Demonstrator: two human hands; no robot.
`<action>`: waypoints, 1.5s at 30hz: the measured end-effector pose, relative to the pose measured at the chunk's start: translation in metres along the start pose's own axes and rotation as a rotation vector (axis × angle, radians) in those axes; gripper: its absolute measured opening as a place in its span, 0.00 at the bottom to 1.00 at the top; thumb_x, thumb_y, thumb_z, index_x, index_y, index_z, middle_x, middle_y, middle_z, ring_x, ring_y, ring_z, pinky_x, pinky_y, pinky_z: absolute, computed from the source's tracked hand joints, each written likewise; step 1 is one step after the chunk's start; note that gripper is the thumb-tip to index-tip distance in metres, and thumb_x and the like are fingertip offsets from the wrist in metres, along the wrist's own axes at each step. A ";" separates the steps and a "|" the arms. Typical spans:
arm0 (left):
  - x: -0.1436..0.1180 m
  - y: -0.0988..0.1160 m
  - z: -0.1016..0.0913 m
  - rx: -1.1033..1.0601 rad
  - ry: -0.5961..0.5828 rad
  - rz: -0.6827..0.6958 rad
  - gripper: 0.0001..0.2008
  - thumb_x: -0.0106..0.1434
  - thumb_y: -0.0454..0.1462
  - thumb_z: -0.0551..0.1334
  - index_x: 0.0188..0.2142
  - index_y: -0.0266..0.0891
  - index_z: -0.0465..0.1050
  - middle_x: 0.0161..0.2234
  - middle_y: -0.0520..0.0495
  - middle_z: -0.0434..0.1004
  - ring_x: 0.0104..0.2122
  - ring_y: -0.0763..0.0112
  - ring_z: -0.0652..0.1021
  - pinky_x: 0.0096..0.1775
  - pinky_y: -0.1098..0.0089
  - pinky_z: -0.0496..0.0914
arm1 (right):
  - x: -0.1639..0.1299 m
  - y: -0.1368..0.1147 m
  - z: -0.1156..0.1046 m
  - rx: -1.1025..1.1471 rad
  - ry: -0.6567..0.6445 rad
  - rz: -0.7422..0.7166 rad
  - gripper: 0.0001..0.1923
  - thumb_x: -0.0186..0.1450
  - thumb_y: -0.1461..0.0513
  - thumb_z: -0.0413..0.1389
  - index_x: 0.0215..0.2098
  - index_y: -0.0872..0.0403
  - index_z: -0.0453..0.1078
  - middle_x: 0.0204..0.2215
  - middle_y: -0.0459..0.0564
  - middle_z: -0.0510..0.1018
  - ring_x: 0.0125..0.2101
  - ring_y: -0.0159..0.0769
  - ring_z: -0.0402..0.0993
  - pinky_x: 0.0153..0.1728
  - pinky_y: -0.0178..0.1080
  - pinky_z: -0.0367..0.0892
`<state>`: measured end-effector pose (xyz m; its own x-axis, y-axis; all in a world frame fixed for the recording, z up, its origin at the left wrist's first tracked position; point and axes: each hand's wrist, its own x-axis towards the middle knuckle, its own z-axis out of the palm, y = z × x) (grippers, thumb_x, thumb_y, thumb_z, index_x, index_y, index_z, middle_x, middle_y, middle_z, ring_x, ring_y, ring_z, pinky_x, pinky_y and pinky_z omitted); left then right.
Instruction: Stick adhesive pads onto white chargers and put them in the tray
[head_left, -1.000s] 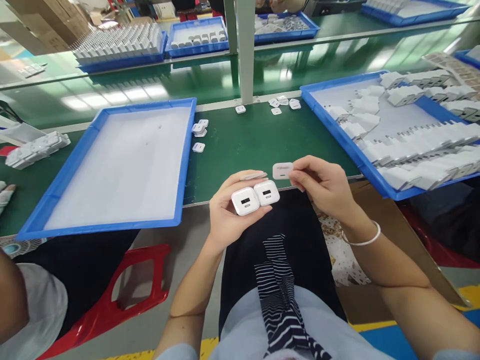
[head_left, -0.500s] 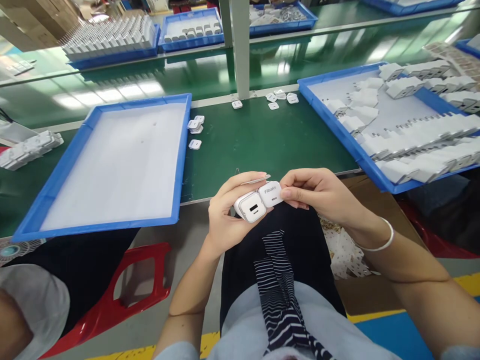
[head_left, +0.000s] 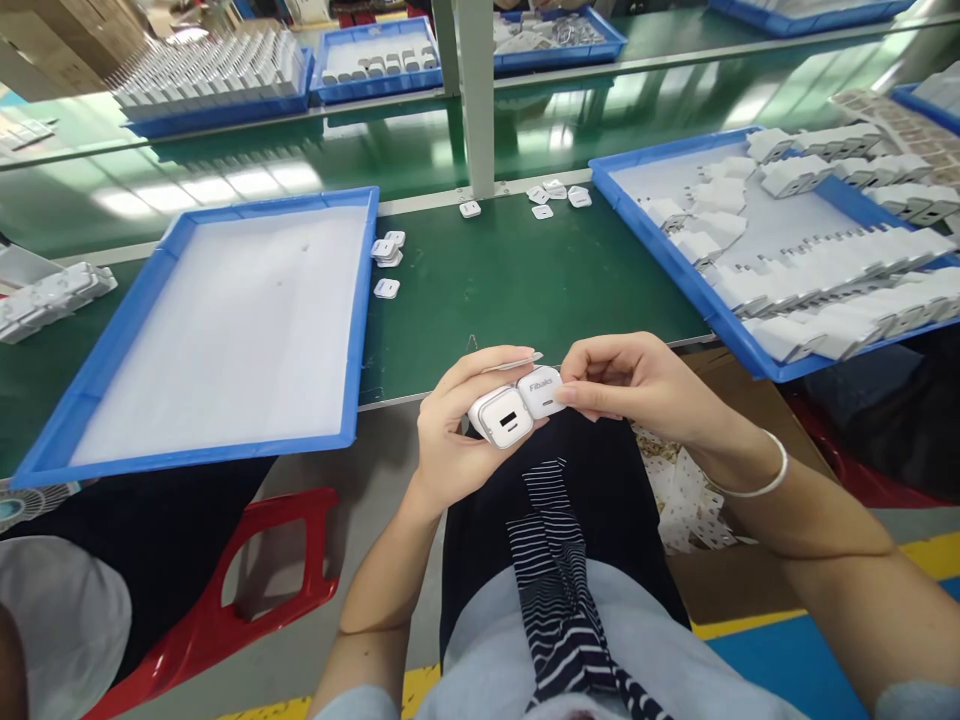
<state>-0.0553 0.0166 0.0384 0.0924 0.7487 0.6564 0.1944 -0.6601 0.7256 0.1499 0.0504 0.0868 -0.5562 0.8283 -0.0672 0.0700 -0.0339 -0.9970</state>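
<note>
My left hand (head_left: pixel 450 430) holds two small white charger plugs side by side just off the table's front edge. The left plug (head_left: pixel 501 417) shows its dark port. The right plug (head_left: pixel 541 391) carries a white label printed "Fibaks". A thin sheet strip (head_left: pixel 514 363) is pinched under my left fingertips above them. My right hand (head_left: pixel 637 385) presses its fingertips on the labelled face of the right plug.
An empty blue tray (head_left: pixel 135 320) lies at the left on the green table (head_left: pixel 517 280). A blue tray (head_left: pixel 675 270) with several white chargers is at the right. Small loose white pieces (head_left: pixel 388 250) lie between them. A grey post (head_left: pixel 474 100) rises behind. A red stool (head_left: pixel 247 590) and another person's sleeve are lower left.
My right hand brought a white label from above the table edge down onto the right plug and now presses it there. The left hand tilted the plugs slightly.
</note>
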 end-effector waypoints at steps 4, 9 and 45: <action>0.000 0.000 0.000 0.000 -0.002 0.005 0.22 0.56 0.35 0.76 0.51 0.45 0.81 0.51 0.45 0.83 0.49 0.62 0.82 0.52 0.61 0.79 | 0.000 -0.001 0.000 -0.011 -0.006 0.020 0.18 0.60 0.53 0.70 0.25 0.56 0.71 0.17 0.41 0.70 0.18 0.24 0.60 0.19 0.33 0.52; 0.000 0.001 -0.001 0.016 -0.026 0.033 0.21 0.57 0.35 0.75 0.51 0.45 0.80 0.50 0.45 0.83 0.48 0.62 0.83 0.51 0.60 0.80 | 0.001 -0.002 -0.001 -0.014 -0.027 0.048 0.20 0.59 0.52 0.70 0.24 0.55 0.69 0.16 0.40 0.68 0.18 0.23 0.57 0.18 0.33 0.50; 0.002 -0.003 -0.003 0.046 -0.085 0.075 0.20 0.57 0.34 0.75 0.50 0.45 0.80 0.49 0.45 0.83 0.46 0.63 0.84 0.49 0.62 0.80 | 0.004 0.004 -0.005 0.108 -0.054 0.192 0.20 0.57 0.55 0.71 0.22 0.57 0.68 0.13 0.39 0.65 0.15 0.20 0.53 0.17 0.32 0.42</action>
<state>-0.0585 0.0195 0.0383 0.1902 0.7013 0.6870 0.2279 -0.7122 0.6640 0.1522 0.0560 0.0825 -0.5847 0.7700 -0.2554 0.0915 -0.2502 -0.9639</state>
